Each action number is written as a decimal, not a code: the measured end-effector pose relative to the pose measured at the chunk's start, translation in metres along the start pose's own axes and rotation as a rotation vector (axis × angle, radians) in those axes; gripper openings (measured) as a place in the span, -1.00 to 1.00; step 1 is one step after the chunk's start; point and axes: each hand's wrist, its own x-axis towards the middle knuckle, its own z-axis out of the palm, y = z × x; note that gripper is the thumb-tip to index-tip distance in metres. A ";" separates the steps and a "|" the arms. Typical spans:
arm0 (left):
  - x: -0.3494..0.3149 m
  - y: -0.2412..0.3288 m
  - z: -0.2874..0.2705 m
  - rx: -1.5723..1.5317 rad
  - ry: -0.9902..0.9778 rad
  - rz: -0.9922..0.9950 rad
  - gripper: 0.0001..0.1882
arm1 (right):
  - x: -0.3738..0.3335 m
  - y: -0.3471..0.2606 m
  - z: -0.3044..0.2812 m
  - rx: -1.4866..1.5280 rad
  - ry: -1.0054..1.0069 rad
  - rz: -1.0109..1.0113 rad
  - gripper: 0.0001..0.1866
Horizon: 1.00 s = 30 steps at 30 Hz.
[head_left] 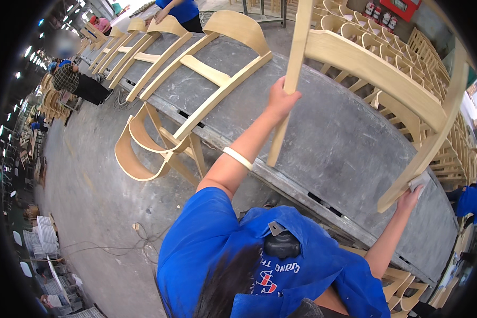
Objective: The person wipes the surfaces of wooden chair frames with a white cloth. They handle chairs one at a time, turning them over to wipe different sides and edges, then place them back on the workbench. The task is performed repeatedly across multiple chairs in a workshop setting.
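Note:
A light wooden chair frame, two long legs joined by a broad crosspiece, stands tilted up over the grey worktable. My left hand is wrapped round its left leg, partway up. My right hand is closed on a pale grey-white pad, like a folded sheet of sandpaper or a cloth, pressed to the lower part of the right leg. The pad's exact kind is too small to tell. A similar wooden chair frame with a curved backrest lies on the table to my left.
More frames line the long table toward the far left, where a person in blue works. An assembled chair stands on the floor beside the table. Stacked chair parts fill the far right. Cables trail over the floor.

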 end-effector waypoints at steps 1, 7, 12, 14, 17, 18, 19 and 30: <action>0.006 -0.001 0.009 -0.014 0.015 0.034 -0.49 | 0.012 -0.004 0.011 -0.001 -0.003 -0.015 -0.39; 0.044 -0.020 0.049 -0.002 0.131 0.263 -0.45 | 0.077 0.012 0.035 -0.015 -0.100 -0.246 -0.42; 0.046 -0.060 0.060 0.077 0.144 0.403 -0.48 | 0.096 0.073 -0.007 -0.065 -0.127 -0.238 -0.42; 0.032 -0.079 0.059 0.130 0.162 0.392 -0.50 | 0.095 0.101 -0.028 -0.036 -0.132 -0.168 -0.42; 0.021 -0.102 0.054 0.094 0.056 0.134 -0.49 | 0.094 0.126 -0.047 0.037 -0.151 -0.126 -0.43; 0.022 -0.107 0.052 0.102 0.010 0.023 -0.46 | 0.094 0.128 -0.050 0.027 -0.180 -0.168 -0.43; 0.023 -0.113 0.052 0.090 -0.012 0.077 -0.44 | 0.094 0.129 -0.051 0.109 -0.149 -0.120 -0.42; 0.002 -0.054 0.023 -0.074 -0.204 -0.121 -0.39 | 0.081 0.143 -0.074 0.029 -0.080 -0.036 -0.44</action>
